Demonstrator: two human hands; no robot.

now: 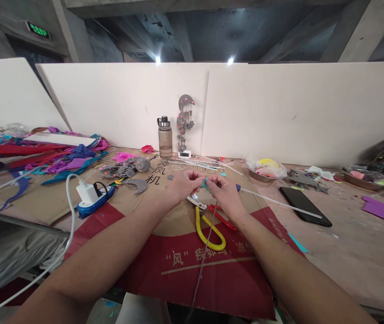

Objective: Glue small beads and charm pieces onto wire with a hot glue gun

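My left hand [185, 185] and my right hand [224, 194] meet above the cardboard, fingertips pinched together. Between them is a small teal piece [205, 182], mostly covered by the fingers, so its kind is unclear. A grey yarn [201, 265] hangs from near my right hand down over the cardboard's front edge. Just below the hands lie scissors with a yellow handle [219, 245] and a tool with red handles [227, 222], partly hidden by my right hand. A clear stick [279, 200] extends rightward from a blue tip [238, 187] beside that hand.
A black phone [304, 207] lies at right. Grey felt pieces [124, 168], a power strip [93, 204] with a white charger and coloured fabric [63, 164] occupy the left. A bottle [165, 139] and a moon-shaped hanging ornament [185, 102] stand near the white board. A bowl [262, 178] sits behind the phone.
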